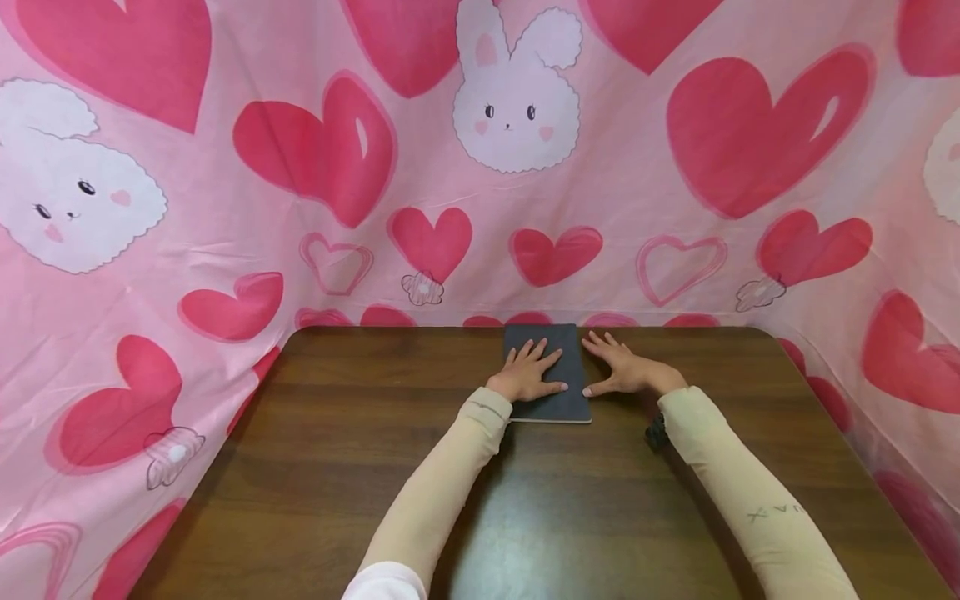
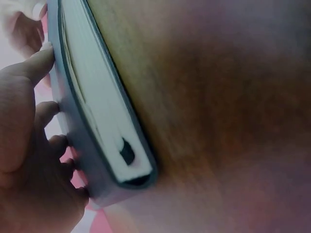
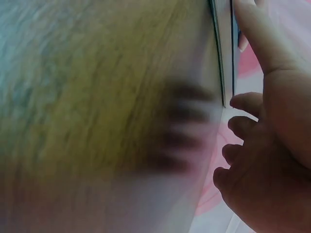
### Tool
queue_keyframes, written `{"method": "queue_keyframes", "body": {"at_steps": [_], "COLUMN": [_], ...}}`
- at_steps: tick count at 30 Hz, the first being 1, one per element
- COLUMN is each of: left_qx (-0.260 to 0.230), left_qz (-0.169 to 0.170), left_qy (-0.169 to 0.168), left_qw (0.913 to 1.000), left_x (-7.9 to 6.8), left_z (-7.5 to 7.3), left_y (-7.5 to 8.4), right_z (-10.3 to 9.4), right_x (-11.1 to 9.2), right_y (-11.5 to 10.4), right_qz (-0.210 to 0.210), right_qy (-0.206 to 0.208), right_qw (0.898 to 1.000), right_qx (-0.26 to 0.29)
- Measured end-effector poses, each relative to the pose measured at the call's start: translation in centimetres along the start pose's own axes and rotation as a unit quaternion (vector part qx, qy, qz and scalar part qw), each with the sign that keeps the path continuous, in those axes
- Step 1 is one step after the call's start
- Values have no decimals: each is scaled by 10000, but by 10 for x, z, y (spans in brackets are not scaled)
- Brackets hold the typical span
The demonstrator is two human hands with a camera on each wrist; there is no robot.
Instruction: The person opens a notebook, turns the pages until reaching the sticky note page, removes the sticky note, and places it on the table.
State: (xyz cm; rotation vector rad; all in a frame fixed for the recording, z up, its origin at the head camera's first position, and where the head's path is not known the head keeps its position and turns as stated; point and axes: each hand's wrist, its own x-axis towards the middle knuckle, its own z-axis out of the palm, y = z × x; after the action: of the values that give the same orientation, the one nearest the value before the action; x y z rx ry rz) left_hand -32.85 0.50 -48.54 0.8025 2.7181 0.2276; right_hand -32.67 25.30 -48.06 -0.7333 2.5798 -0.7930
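Note:
A closed hardcover book with a dark grey cover lies flat near the far edge of the table. My left hand rests on its cover with the fingers spread. In the left wrist view, the book's pale page block faces the camera, and a dark ribbon end pokes out near the spine. To the right of the book is my right hand, fingers spread and holding nothing. Its thumb reaches toward the book's right edge, and the other fingertips show as dark reflections in the tabletop.
The glossy brown wooden table has rounded far corners. Pink cloth printed with hearts and rabbits hangs behind it and along both sides. A small black device sits at the right wrist.

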Motion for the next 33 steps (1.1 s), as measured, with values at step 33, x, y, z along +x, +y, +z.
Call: {"method": "queue_keyframes", "body": {"at_steps": [33], "left_qx": [315], "left_qz": [468], "left_qy": [549], "left_qw": [9969], "left_x": [-9], "left_z": [-17], "left_y": [11], "right_z": [-12], "right_x": [-7], "right_y": [-7], "right_qz": [-387], "right_qy": [144], "right_qw": [9985], "right_qx": [349]}}
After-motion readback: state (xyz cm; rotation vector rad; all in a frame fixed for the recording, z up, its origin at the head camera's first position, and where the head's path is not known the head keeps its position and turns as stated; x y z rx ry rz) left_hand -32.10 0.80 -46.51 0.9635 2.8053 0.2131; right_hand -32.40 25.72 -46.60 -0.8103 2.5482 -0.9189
